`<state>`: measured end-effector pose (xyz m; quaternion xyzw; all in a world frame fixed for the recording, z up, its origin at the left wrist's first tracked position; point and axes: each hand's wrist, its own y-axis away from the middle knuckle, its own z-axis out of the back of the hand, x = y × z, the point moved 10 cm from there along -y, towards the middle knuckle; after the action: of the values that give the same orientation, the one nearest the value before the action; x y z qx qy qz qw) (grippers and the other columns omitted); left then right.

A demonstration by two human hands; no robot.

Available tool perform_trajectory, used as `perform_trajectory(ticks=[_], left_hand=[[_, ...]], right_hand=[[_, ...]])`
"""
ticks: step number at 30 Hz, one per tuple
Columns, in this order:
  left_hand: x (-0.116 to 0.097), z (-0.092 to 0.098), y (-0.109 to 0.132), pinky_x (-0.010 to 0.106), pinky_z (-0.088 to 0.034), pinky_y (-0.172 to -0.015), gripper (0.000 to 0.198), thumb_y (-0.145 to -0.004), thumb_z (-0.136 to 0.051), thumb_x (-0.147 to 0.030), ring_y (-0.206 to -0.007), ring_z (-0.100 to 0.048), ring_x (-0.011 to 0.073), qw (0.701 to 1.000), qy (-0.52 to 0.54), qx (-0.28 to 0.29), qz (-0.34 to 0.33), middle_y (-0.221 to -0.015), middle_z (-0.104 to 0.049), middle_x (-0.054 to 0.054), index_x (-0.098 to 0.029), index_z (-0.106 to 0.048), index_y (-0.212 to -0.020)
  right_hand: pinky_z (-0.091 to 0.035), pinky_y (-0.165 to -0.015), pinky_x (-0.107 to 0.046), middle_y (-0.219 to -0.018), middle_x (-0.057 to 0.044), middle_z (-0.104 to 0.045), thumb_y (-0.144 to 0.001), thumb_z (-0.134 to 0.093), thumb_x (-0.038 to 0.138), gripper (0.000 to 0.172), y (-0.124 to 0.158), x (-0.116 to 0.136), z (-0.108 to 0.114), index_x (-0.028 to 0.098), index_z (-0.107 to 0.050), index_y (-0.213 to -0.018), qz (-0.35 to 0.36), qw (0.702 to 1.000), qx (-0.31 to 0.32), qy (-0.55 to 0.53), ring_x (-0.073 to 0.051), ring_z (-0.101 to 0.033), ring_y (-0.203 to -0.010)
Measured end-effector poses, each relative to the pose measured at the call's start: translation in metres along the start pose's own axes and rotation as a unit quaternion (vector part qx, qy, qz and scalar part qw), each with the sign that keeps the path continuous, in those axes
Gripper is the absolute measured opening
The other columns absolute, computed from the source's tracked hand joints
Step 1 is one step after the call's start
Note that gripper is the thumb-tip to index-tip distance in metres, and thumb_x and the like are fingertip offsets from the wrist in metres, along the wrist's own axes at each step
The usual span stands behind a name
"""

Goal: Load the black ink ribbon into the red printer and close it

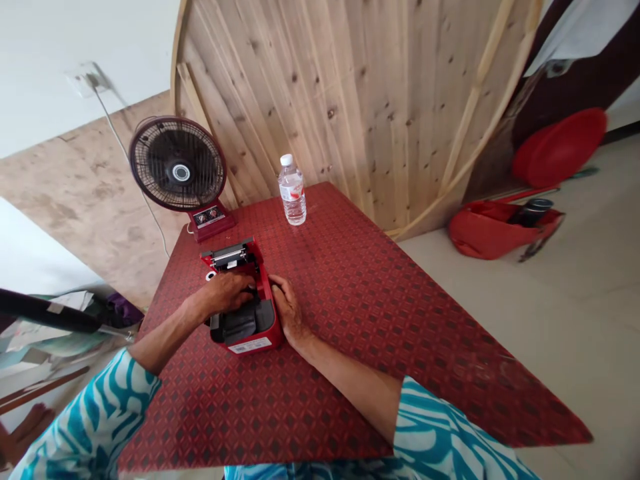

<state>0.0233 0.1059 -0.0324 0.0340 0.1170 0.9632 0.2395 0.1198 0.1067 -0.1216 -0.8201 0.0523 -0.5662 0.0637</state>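
Note:
A red and black label printer (274,333) stands on the table with its lid (230,257) raised at the far side. My left hand (227,292) reaches into its open compartment from the left. Its fingers are bent downward, and what they hold, if anything, is hidden. Against the printer's right side wall rests my right hand (289,312), closed along that edge and holding the body. A white label (250,345) is stuck on the near face. Just left of the lid shows a small white ring with a dark centre (211,275).
The table (360,320) has a red patterned cover. Toward the back stand a clear water bottle (293,193) and a dark red fan (180,173). A wooden panel (350,100) rises behind. On the floor at right are a red bag (480,233) and a red stool-like object (560,150).

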Motion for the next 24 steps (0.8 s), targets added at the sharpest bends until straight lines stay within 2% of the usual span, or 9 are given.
perform_trajectory(ticks=[5, 7, 10, 13, 15, 17, 20, 22, 24], left_hand=[[0.003, -0.009, 0.000, 0.032, -0.050, -0.076, 0.023, -0.081, -0.060, -0.021, -0.090, -0.069, 0.0249, 1.000, -0.002, 0.029, 0.010, -0.097, -0.074, 0.009, -0.020, -0.069, -0.101], [0.007, -0.007, 0.002, 0.031, -0.050, -0.076, 0.022, -0.080, -0.061, -0.021, -0.091, -0.069, 0.0247, 1.000, 0.011, 0.010, 0.023, -0.097, -0.074, 0.008, -0.021, -0.069, -0.101], [0.014, 0.005, 0.009, 0.031, -0.051, -0.077, 0.025, -0.079, -0.064, -0.020, -0.094, -0.069, 0.0240, 0.996, 0.035, -0.060, 0.053, -0.102, -0.073, 0.007, -0.021, -0.065, -0.104], [0.006, 0.020, 0.026, 0.032, -0.052, -0.080, 0.025, -0.080, -0.064, -0.019, -0.094, -0.068, 0.0220, 0.989, 0.073, -0.123, 0.037, -0.103, -0.071, 0.005, -0.021, -0.064, -0.104], [0.001, 0.040, 0.047, 0.033, -0.052, -0.083, 0.026, -0.082, -0.063, -0.024, -0.095, -0.067, 0.0213, 0.978, 0.105, -0.181, 0.017, -0.105, -0.070, 0.005, -0.021, -0.063, -0.108], [0.008, 0.064, 0.075, 0.034, -0.052, -0.087, 0.030, -0.083, -0.063, -0.032, -0.099, -0.066, 0.0217, 0.957, 0.139, -0.255, 0.015, -0.107, -0.069, 0.005, -0.022, -0.064, -0.111], [0.053, 0.085, 0.120, 0.036, -0.054, -0.085, 0.035, -0.078, -0.067, -0.045, -0.092, -0.067, 0.0226, 0.911, 0.219, -0.338, 0.084, -0.097, -0.070, 0.004, -0.021, -0.067, -0.104], [0.098, 0.076, 0.141, 0.036, -0.056, -0.079, 0.039, -0.074, -0.071, -0.046, -0.084, -0.068, 0.0218, 0.865, 0.314, -0.361, 0.154, -0.089, -0.072, 0.004, -0.019, -0.065, -0.102], [0.137, 0.052, 0.150, 0.034, -0.057, -0.074, 0.044, -0.066, -0.077, -0.045, -0.079, -0.068, 0.0211, 0.817, 0.399, -0.368, 0.197, -0.085, -0.072, 0.005, -0.017, -0.063, -0.097]], right_hand=[[-0.042, -0.101, -0.037, -0.111, -0.002, -0.067, -0.084, -0.052, 0.041, 0.030, 0.000, -0.004, 0.001, 0.027, -0.067, -0.107, -0.004, 1.000, -0.003, -0.003, -0.020, -0.058, -0.108], [-0.042, -0.101, -0.038, -0.111, -0.002, -0.067, -0.085, -0.051, 0.041, 0.032, 0.000, -0.005, 0.001, 0.027, -0.066, -0.109, -0.010, 1.000, -0.001, 0.001, -0.020, -0.058, -0.109], [-0.041, -0.101, -0.038, -0.112, -0.002, -0.067, -0.085, -0.050, 0.042, 0.033, 0.001, -0.004, 0.001, 0.027, -0.066, -0.110, -0.013, 1.000, 0.006, 0.005, -0.020, -0.058, -0.109], [-0.042, -0.101, -0.038, -0.112, -0.002, -0.067, -0.086, -0.051, 0.042, 0.032, 0.001, -0.003, 0.002, 0.027, -0.066, -0.110, -0.013, 1.000, 0.008, 0.005, -0.020, -0.058, -0.110], [-0.042, -0.101, -0.038, -0.114, -0.002, -0.067, -0.086, -0.051, 0.042, 0.032, 0.001, -0.005, 0.002, 0.027, -0.065, -0.110, -0.019, 1.000, 0.009, 0.005, -0.020, -0.057, -0.111], [-0.041, -0.101, -0.038, -0.115, -0.002, -0.066, -0.086, -0.051, 0.043, 0.033, 0.001, -0.006, 0.002, 0.027, -0.065, -0.111, -0.021, 1.000, 0.009, 0.004, -0.020, -0.057, -0.112], [-0.041, -0.101, -0.039, -0.116, -0.003, -0.066, -0.085, -0.051, 0.044, 0.034, 0.000, -0.009, 0.002, 0.027, -0.065, -0.111, -0.024, 1.000, 0.006, 0.004, -0.021, -0.057, -0.112], [-0.041, -0.102, -0.039, -0.116, -0.003, -0.066, -0.084, -0.052, 0.045, 0.035, 0.000, -0.011, 0.003, 0.027, -0.065, -0.111, -0.029, 1.000, 0.004, 0.003, -0.021, -0.057, -0.112], [-0.041, -0.102, -0.040, -0.117, -0.003, -0.066, -0.085, -0.051, 0.045, 0.035, 0.000, -0.011, 0.003, 0.027, -0.065, -0.111, -0.034, 0.999, 0.006, 0.003, -0.022, -0.057, -0.112]])
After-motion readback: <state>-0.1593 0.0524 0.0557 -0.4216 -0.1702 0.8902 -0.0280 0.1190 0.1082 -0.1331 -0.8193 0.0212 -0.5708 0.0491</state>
